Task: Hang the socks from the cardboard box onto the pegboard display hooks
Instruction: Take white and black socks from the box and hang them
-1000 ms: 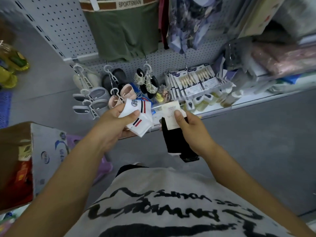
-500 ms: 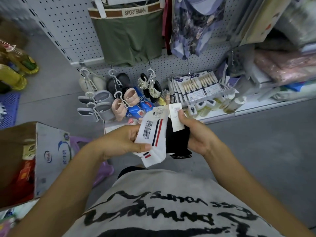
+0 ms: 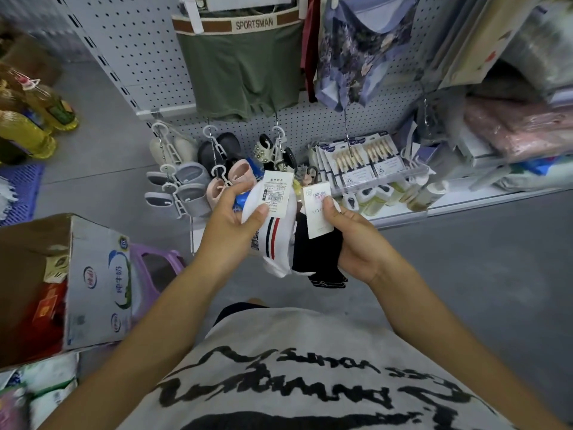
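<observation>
The white sock is soft knit cloth, and the black sock is soft, matt cloth too. The paper tag looks smooth. The cardboard box looks rough and worn. The pegboard is matt white. The hangers are shiny plastic.

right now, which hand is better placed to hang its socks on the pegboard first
Left, probably: the left hand pinches the white socks with their tag raised toward the pegboard; the right hand holds the black socks lower, thumb across their tag.
</observation>
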### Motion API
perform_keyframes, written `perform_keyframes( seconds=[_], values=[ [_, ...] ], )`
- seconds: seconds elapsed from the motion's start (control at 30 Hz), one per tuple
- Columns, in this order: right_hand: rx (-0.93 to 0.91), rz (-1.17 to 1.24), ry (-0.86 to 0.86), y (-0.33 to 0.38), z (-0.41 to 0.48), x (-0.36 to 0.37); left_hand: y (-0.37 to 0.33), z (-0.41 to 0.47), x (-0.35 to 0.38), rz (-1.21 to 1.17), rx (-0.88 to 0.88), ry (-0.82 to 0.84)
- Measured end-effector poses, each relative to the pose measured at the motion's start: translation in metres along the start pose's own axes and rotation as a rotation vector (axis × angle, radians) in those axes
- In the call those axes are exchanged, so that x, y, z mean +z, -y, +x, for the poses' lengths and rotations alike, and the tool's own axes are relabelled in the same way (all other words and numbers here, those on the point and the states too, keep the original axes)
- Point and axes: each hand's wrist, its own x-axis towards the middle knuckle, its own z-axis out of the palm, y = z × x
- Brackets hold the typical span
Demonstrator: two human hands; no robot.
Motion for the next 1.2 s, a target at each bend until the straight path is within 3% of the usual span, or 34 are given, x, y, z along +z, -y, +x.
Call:
perform_keyframes(
  seconds=[0.17, 0.27, 0.33, 0.53, 0.67, 1.2],
  values=[
    [-0.008, 0.02, 0.032, 0.0, -0.004, 0.005, -0.004, -0.008, 0.02, 0.125, -0.083, -0.008],
    [0.013, -0.018, 0.07, -0.001, -0.007, 0.011, -0.01, -0.01, 0.034, -0.104, -0.261, 0.114],
    [0.03, -0.029, 0.086, -0.003, -0.009, 0.014, -0.011, -0.014, 0.041, -0.239, -0.265, 0.151],
    [-0.052, -0.048, 0.03, 0.007, -0.013, 0.018, -0.019, -0.015, 0.034, -0.583, -0.331, -0.007],
    [-0.139, -0.133, -0.076, 0.027, -0.012, 0.025, -0.047, -0.007, 0.026, -0.52, -0.352, -0.114],
    [-0.606, -0.508, -0.004, 0.232, 0.056, 0.132, -0.217, 0.137, -0.01, -0.412, 0.114, -0.18]
  ],
)
